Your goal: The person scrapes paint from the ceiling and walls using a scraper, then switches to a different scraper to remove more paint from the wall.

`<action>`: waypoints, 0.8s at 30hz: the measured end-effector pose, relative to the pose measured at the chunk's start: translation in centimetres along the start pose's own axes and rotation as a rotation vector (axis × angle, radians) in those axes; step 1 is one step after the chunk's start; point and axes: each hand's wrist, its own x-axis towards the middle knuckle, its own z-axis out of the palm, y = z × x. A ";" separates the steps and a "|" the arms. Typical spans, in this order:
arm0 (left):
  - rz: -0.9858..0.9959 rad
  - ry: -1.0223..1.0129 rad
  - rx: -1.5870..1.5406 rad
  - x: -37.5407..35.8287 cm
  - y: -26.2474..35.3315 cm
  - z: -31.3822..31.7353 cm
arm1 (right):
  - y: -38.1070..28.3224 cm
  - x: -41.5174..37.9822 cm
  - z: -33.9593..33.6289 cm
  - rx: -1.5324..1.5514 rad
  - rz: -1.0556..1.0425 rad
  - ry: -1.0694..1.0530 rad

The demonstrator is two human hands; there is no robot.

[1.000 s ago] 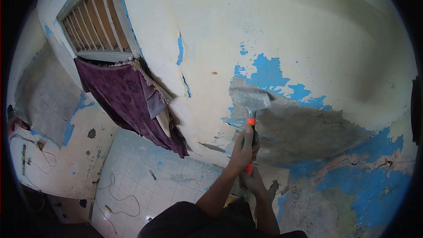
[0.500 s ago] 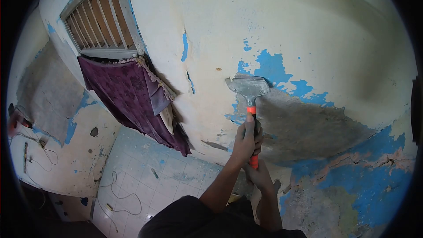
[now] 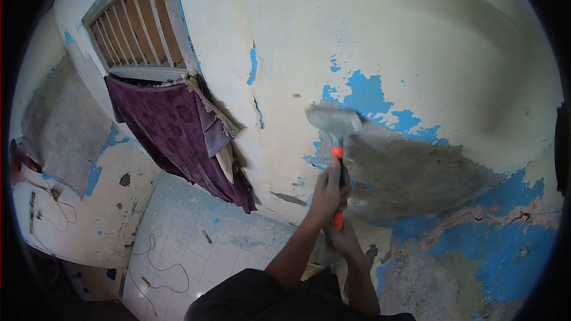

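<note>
A wall scraper (image 3: 335,120) with a wide metal head and an orange-and-black handle lies against the wall (image 3: 285,41), its head smeared by motion. My left hand (image 3: 329,193) is wrapped round the middle of the handle. Below it, my right hand (image 3: 345,239) is closed about the handle's lower orange end. The scraper's head is at the upper left border of a bare grey plaster patch (image 3: 410,172). Just above the head is a ragged area of exposed blue paint (image 3: 366,90).
A purple cloth (image 3: 172,125) hangs below a slatted window opening (image 3: 134,24) at left. A cable (image 3: 172,288) and a small dark object (image 3: 206,236) lie on the tiled floor (image 3: 232,261). Cracked blue and pinkish wall (image 3: 505,232) spreads at lower right.
The scraper and both hands have shifted slightly down and left in view; the scraper's head is now blurred. Both hands keep their hold.
</note>
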 end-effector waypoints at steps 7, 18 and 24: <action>-0.047 -0.041 -0.019 -0.3 -0.3 -0.8 | -0.5 -0.4 0.4 0.029 0.023 -0.031; -0.025 -0.053 0.067 0.2 -1.6 -0.9 | 0.1 -0.9 0.7 0.194 0.017 0.006; 0.039 -0.026 0.140 0.4 1.2 -1.9 | 0.1 2.0 2.5 0.123 -0.012 -0.135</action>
